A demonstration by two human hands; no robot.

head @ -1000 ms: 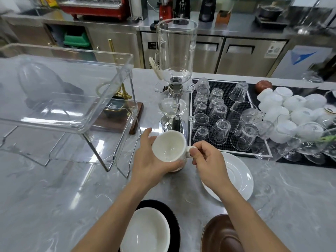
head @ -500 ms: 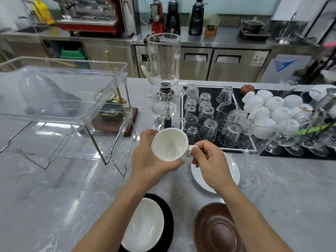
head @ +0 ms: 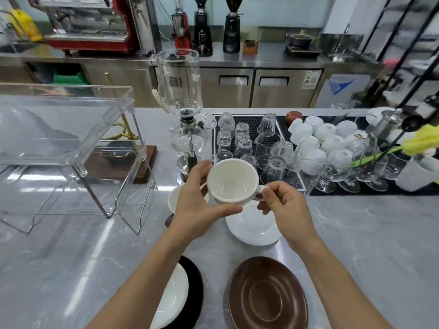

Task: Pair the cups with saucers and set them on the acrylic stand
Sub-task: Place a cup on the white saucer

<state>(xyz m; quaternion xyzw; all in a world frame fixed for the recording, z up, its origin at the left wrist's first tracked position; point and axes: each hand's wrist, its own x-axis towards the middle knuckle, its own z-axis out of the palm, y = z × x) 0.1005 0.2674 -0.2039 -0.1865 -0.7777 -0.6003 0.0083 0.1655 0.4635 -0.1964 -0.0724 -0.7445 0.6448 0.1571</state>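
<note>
Change since prior frames: the white cup stays gripped by both hands, as it was a second ago; the view has tilted down, so more of the near counter shows. The white saucer now lies directly under the cup rather than off to the right.
Meaning for task: judged as the pairing step; cup not yet seated on a saucer, nothing yet on the acrylic stand.
Left hand: curled around the cup's left side and underside, thumb along the near lower wall, fingers behind the far rim.
Right hand: closed in a pinch on the cup handle, thumb and forefinger at the loop; remaining fingers folded.
Cup position: held in the air above the counter, mouth tipped toward the camera, just above the far edge of the white saucer; no contact with it is visible.
Cup appearance: matte white ceramic, wide rounded bowl, thick rim, small side handle, interior empty and clean.
White saucer: flat on the grey marble counter, glossy, centre well visible.
Other saucers: brown saucer near edge; white dish on black saucer beside it, partly hidden by the left forearm.
Second cup: white, largely hidden behind the left hand.
Stand location: left, well apart from the cup, shelves clear, empty.
</note>
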